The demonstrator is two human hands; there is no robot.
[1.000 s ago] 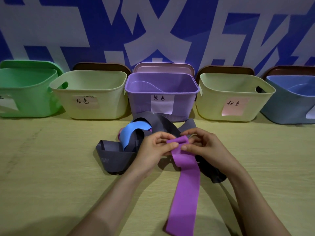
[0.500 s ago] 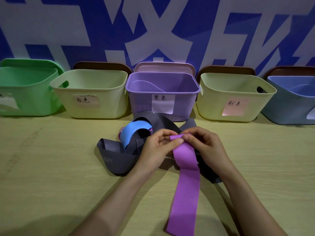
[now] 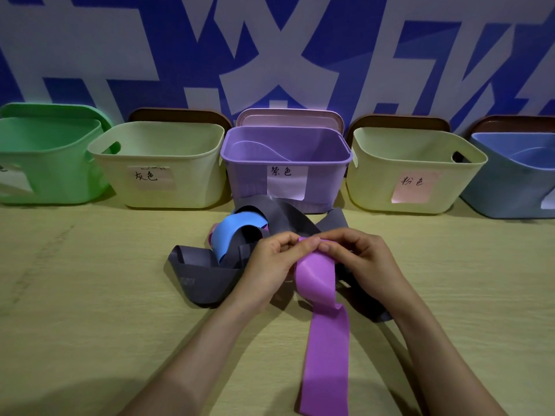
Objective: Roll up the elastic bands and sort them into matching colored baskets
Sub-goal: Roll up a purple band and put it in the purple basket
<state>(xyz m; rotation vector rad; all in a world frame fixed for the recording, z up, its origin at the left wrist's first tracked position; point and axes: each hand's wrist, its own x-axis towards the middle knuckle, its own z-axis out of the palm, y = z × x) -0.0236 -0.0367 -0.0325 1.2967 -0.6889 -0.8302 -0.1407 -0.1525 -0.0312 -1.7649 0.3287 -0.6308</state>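
Note:
A purple elastic band (image 3: 326,337) runs from my hands down toward the near table edge. My left hand (image 3: 270,265) and my right hand (image 3: 359,259) both pinch its rolled far end, lifted slightly off the table. Behind them lies a tangle of grey bands (image 3: 207,277) with a blue band (image 3: 231,234) looped in it and a sliver of pink at the left. The purple basket (image 3: 318,181) stands straight ahead, with a paper label on its front.
Along the wall stand a green basket (image 3: 45,163), a cream basket (image 3: 162,166) with a label, another cream basket (image 3: 414,172) with a pink label, and a blue basket (image 3: 516,181). Lids lean behind them. The wooden table (image 3: 90,295) spreads out left and right.
The rolled end of the purple band has grown a little and been lifted; the strip now bends with a kink partway down. The pile has not moved.

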